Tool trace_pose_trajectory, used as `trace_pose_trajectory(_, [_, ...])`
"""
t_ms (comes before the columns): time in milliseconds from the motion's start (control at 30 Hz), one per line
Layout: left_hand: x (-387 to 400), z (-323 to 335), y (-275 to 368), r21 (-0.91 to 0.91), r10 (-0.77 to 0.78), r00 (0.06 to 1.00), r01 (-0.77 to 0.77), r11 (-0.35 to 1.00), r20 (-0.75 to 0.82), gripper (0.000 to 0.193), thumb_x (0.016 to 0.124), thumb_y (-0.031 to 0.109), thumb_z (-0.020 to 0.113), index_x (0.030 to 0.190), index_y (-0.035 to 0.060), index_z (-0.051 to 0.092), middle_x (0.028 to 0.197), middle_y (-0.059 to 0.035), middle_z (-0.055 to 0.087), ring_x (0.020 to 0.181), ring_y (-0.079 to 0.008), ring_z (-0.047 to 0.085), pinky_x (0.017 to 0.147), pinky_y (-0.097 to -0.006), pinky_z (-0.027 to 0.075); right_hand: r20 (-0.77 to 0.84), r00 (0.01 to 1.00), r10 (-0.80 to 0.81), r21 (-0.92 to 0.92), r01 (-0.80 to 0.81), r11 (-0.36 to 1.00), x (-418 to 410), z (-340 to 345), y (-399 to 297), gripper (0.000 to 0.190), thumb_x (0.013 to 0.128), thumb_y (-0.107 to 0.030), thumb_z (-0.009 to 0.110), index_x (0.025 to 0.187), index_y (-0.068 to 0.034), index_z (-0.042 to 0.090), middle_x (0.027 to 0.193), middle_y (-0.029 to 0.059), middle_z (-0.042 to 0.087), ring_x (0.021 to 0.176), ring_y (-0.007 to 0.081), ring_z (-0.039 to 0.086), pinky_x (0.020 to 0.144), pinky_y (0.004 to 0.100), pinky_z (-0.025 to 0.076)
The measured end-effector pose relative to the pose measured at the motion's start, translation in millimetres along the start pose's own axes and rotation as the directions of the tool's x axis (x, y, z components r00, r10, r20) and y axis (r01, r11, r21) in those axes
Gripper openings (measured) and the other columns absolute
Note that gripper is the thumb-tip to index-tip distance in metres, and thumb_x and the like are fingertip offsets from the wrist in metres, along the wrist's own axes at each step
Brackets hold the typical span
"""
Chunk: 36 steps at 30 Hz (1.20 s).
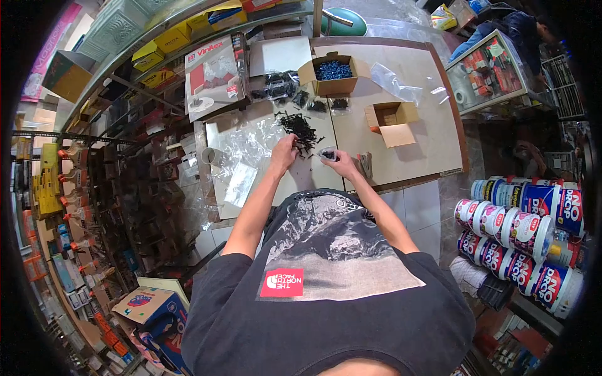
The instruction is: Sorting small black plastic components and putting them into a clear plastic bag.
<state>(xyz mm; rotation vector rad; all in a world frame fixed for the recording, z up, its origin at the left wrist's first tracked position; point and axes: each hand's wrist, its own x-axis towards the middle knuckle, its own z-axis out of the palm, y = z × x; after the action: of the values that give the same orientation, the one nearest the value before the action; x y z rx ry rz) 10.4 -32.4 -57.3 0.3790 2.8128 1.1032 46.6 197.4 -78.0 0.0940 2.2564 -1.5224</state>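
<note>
A loose pile of black screws (301,129) is spread on the pale tabletop (277,190) in front of me. At the near left edge of that pile, my left hand (284,152) has its fingertips among the screws; whether it pinches any is too small to see. My right hand (342,163) grips a small clear plastic container or bag (327,153) with dark pieces in it, just right of the pile. Beyond the pile sit small clear bags of black screws (317,105). A few stray screws lie between my hands.
Behind the bags stands an open cardboard box of blue pieces (334,70). Another open carton (392,120) is at the right. Clear plastic bags (244,136) and a tape roll (210,155) lie left. Paint buckets (526,230) are stacked right; a person (512,33) is at the far right.
</note>
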Motion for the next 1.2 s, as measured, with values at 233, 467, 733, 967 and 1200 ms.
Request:
trace_pose_trajectory(233, [-0.5,11.9,-7.4,-0.01,-0.038,0.999,0.038,0.999,0.026,0.033,0.073,0.003,0.064,0.102,0.0074,0.05,0.084,-0.0153,0.062,0.083,-0.0338,0.06,0.071,-0.0417,0.048,0.0,0.999,0.037,-0.058,-0.037,0.998,-0.9,-0.2,-3.5,0.034,0.076,-0.026,0.072,0.103,-0.006,0.067,0.08,0.0008,0.065,0.071,0.0075,0.055,0.066,0.024,0.045])
trace_pose_trajectory(467, [-3.5,10.7,2.9,-0.124,-0.05,0.998,0.046,0.991,-0.026,0.029,0.075,0.001,0.06,0.101,0.0058,0.049,0.08,-0.0146,0.062,0.081,-0.0337,0.061,0.069,-0.0422,0.048,-0.007,0.998,0.064,-0.066,-0.065,0.996,5.2,2.0,10.1,0.034,0.077,-0.026,0.071,0.104,-0.006,0.066,0.082,0.0012,0.065,0.072,0.0076,0.055,0.067,0.0243,0.045])
trace_pose_trajectory(733, [0.4,12.9,24.2,-0.124,-0.175,0.985,0.174,0.977,0.0,0.028,0.074,0.002,0.062,0.098,0.0049,0.049,0.077,-0.013,0.062,0.079,-0.0328,0.061,0.069,-0.0423,0.048,-0.035,0.999,0.004,-0.032,-0.005,0.999,4.1,2.3,9.3,0.038,0.072,-0.033,0.074,0.098,-0.006,0.067,0.074,0.0051,0.064,0.067,0.0119,0.057,0.064,0.0272,0.045])
trace_pose_trajectory(967, [-4.7,26.7,14.0,-0.094,-0.108,0.993,0.104,0.99,-0.04,0.041,0.068,-0.005,0.064,0.103,0.0062,0.045,0.089,-0.0176,0.055,0.085,-0.0365,0.057,0.071,-0.0441,0.048,-0.005,0.999,0.039,-0.059,-0.04,0.997,3.1,1.4,6.4,0.034,0.076,-0.027,0.072,0.102,-0.006,0.067,0.084,0.002,0.066,0.074,0.0084,0.056,0.069,0.0251,0.046])
trace_pose_trajectory(1200, [-3.6,24.0,8.0,-0.062,-0.005,0.999,0.007,0.998,0.039,0.048,0.067,-0.01,0.059,0.109,0.0063,0.044,0.096,-0.0206,0.047,0.083,-0.0378,0.054,0.074,-0.0417,0.048,-0.003,0.997,0.076,-0.094,-0.076,0.993,0.1,-1.7,-4.0,0.035,0.076,-0.028,0.072,0.103,-0.007,0.067,0.084,0.0037,0.067,0.074,0.0101,0.058,0.07,0.0265,0.047])
